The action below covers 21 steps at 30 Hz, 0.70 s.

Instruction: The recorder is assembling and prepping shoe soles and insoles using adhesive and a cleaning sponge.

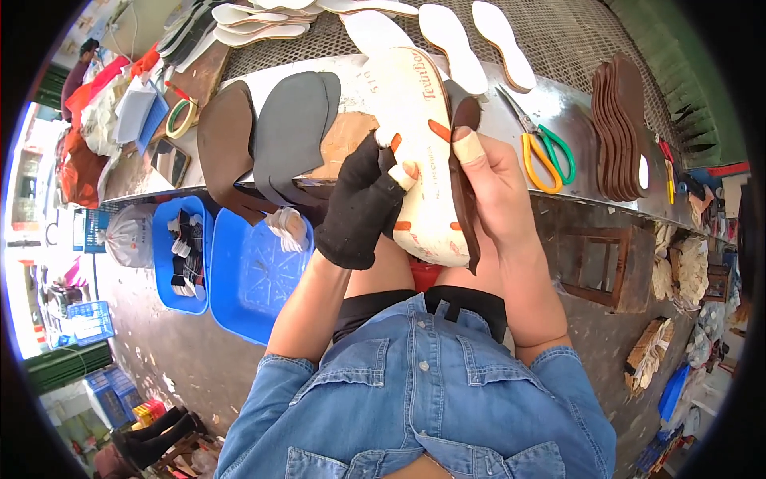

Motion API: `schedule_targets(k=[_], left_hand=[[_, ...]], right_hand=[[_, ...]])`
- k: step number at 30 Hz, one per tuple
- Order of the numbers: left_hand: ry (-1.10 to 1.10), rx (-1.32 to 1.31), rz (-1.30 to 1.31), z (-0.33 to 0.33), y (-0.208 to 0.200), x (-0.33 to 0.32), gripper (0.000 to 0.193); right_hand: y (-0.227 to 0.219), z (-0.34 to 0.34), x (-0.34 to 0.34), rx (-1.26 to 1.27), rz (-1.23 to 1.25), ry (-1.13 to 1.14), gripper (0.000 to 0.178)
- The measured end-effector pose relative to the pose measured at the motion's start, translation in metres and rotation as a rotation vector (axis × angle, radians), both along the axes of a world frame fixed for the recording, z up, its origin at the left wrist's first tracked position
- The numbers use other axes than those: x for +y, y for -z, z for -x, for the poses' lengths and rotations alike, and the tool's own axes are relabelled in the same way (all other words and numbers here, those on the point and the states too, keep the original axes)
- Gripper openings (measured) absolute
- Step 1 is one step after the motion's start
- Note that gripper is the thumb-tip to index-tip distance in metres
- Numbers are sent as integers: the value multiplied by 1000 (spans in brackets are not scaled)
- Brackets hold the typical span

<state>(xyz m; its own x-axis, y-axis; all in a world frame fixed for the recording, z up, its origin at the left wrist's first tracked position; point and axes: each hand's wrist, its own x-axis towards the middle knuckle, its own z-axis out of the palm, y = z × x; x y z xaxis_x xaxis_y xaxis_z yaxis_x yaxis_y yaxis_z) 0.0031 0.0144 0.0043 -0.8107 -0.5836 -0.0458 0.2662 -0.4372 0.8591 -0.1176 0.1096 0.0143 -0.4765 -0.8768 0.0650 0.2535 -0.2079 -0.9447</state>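
I hold a cream insole (423, 184) upright in front of me, with red print and several orange marks along its edges. A dark brown sole piece (463, 188) shows behind it along its right side. My left hand (363, 199), in a black fingerless glove, grips the insole's left edge, its thumb across the face. At the right edge my right hand (499, 180) is closed on both layers, with tape round its thumb; its other fingers are mostly hidden behind. Scissors (538, 148) with yellow and green handles lie open on the metal table, right of my hands.
Grey sole pieces (287, 124) and brown ones (223, 132) lie left on the table (574, 104). A brown stack (618, 128) stands right. White insoles (455, 48) rest on mesh at the back. Blue bins (255, 275) stand below left, beside a wooden stool (598, 263) at right.
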Motion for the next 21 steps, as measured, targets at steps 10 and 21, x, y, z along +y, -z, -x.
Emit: schedule_targets(k=[10,21], left_hand=[[-53,8,155,9,9,-16,40],[262,124,143,9,0,-13,75]], right_hand=[[7,2,7,316,-53,60,22],[12,10,-10,-214,424,317,33]])
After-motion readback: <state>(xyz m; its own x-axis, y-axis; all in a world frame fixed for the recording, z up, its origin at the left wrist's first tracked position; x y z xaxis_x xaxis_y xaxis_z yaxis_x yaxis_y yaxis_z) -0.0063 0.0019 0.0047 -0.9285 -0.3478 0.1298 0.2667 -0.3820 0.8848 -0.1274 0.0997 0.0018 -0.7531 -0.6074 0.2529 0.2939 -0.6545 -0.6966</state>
